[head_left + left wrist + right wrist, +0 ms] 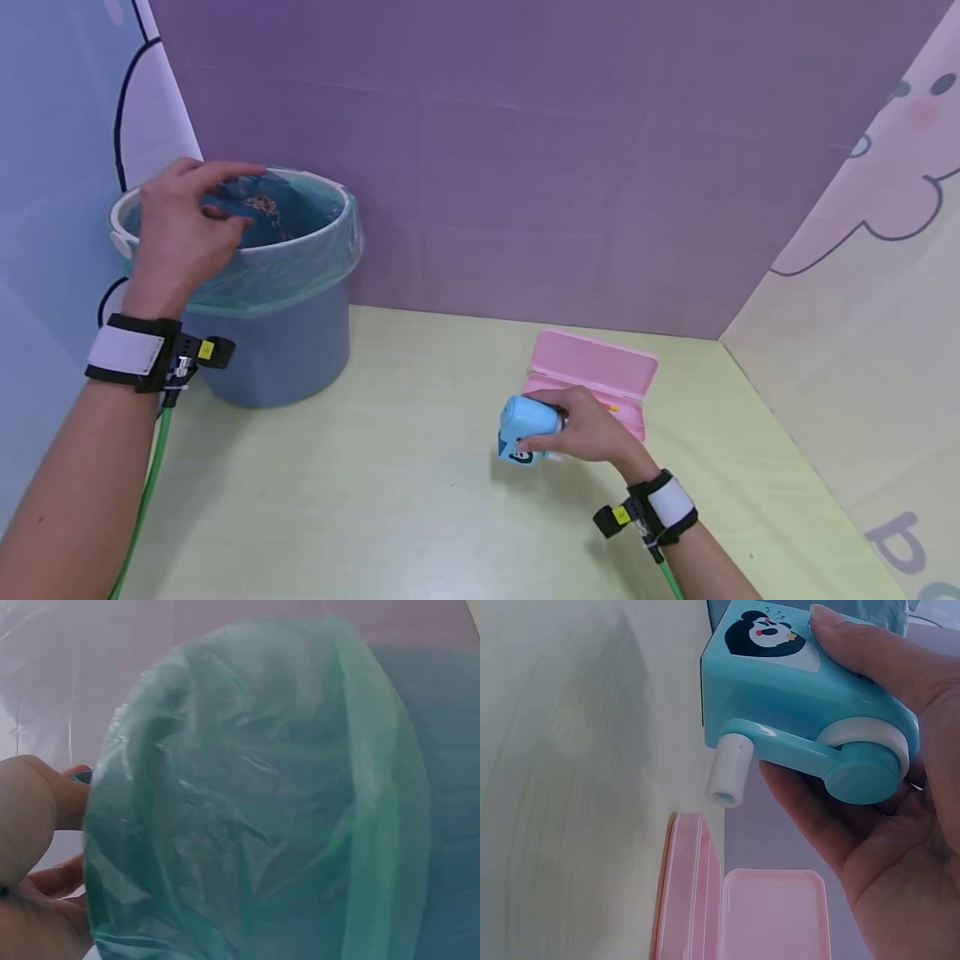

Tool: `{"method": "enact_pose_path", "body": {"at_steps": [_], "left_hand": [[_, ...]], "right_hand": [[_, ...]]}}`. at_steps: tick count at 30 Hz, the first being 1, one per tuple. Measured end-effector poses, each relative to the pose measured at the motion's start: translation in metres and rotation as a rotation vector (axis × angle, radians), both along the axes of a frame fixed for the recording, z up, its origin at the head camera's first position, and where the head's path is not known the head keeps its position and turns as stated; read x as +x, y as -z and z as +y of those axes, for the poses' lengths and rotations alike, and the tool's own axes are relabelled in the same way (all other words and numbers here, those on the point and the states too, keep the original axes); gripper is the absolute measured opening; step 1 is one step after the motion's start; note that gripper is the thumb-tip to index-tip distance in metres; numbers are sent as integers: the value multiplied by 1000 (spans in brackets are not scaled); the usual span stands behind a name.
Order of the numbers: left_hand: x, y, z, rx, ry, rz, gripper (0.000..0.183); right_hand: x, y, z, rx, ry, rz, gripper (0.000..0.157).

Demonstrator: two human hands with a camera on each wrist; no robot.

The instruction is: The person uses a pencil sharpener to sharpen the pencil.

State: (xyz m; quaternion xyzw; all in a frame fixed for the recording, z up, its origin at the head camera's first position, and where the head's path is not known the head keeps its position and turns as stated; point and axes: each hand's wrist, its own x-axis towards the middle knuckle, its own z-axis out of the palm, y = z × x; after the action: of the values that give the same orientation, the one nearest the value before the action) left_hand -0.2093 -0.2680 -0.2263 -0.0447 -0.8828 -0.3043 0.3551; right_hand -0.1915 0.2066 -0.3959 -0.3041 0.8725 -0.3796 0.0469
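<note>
My left hand [183, 225] is raised over the lined trash bin [277, 358]. Between thumb and fingers it pinches a translucent blue sharpener drawer [251, 185], tilted above the opening; pencil shavings [264, 205] show just below it. In the left wrist view the bin's liner hides most of the drawer. My right hand [588, 427] grips a light blue crank pencil sharpener [769, 686] with a panda picture on one side. Its handle, with a white knob [731, 769], sticks out clear of the fingers. The sharpener is held tilted above the table, in front of the pencil case.
An opened pink pencil case [596, 364] lies on the pale table [390, 483] behind the right hand, with a small yellow-orange item [613, 408] inside. A green bag [300, 275] lines the bin. A purple wall panel [525, 183] stands along the back.
</note>
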Motion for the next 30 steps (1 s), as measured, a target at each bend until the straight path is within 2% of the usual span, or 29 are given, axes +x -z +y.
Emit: {"method": "enact_pose_path", "body": {"at_steps": [5, 9, 16, 24, 30], "left_hand": [[-2, 2, 0, -43, 35, 57, 53], [-2, 3, 1, -115, 75, 107, 52], [-3, 3, 0, -266, 78, 180, 50], [-3, 2, 0, -377, 67, 188, 46], [-2, 2, 0, -367, 65, 192, 48]], "right_hand": [[1, 0, -1, 2, 3, -13, 50], [2, 0, -2, 0, 2, -31, 49], [2, 0, -2, 3, -6, -26, 47], [3, 3, -1, 1, -15, -14, 46], [2, 3, -1, 3, -11, -10, 45]]}}
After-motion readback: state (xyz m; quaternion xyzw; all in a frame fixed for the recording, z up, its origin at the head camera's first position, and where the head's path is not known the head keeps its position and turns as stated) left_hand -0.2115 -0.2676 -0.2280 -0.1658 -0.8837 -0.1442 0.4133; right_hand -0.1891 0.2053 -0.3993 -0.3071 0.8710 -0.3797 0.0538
